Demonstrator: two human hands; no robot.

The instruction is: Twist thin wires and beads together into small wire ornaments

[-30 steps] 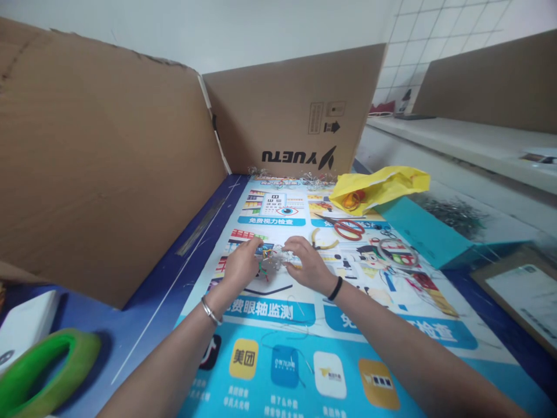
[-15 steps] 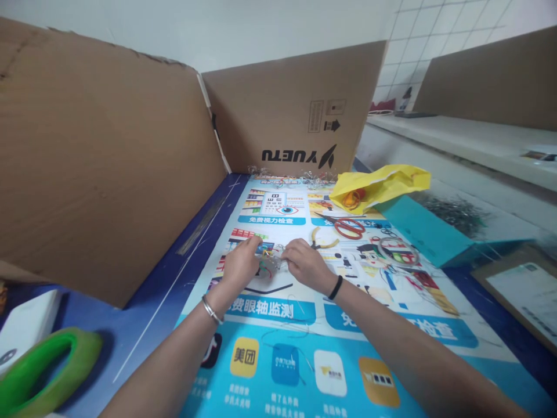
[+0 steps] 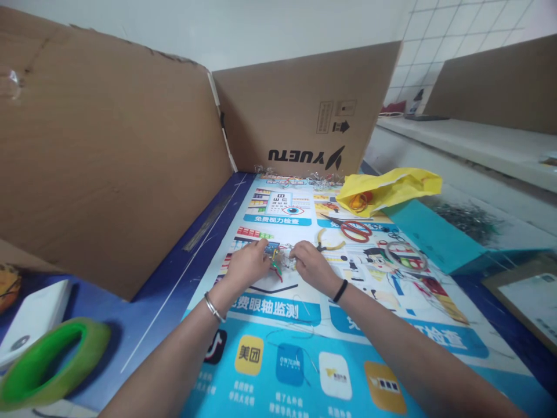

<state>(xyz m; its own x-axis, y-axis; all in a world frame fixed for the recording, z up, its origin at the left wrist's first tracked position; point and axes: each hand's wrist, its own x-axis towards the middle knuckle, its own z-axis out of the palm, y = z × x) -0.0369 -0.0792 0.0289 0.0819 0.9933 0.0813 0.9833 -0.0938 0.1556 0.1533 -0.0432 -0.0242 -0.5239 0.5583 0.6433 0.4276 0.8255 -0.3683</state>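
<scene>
Between my hands, over the printed sheet (image 3: 278, 331), is a small tangle of thin wire (image 3: 281, 259) with red, green and yellow bits. My left hand (image 3: 250, 260), with a silver bangle at the wrist, is closed on the left side of this tangle. On the other side, my right hand (image 3: 312, 261), with a black band at the wrist, pinches at its right end. The fingertips are small and partly hidden, so the exact grip is unclear. Just beyond my right hand lie yellow-handled pliers (image 3: 329, 241) and red-handled scissors (image 3: 354, 230).
A coil of wire (image 3: 407, 257) lies to the right. Behind it are a yellow bag (image 3: 400, 188) and a turquoise box (image 3: 444, 235) beside a heap of wire pieces (image 3: 467, 220). Cardboard panels (image 3: 108, 157) stand left and behind. A green tape roll (image 3: 93, 354) sits at left front.
The whole scene has shifted slightly rightward as the camera turned. Both hands remain at the wire tangle, with a small change in the wrists and fingers.
</scene>
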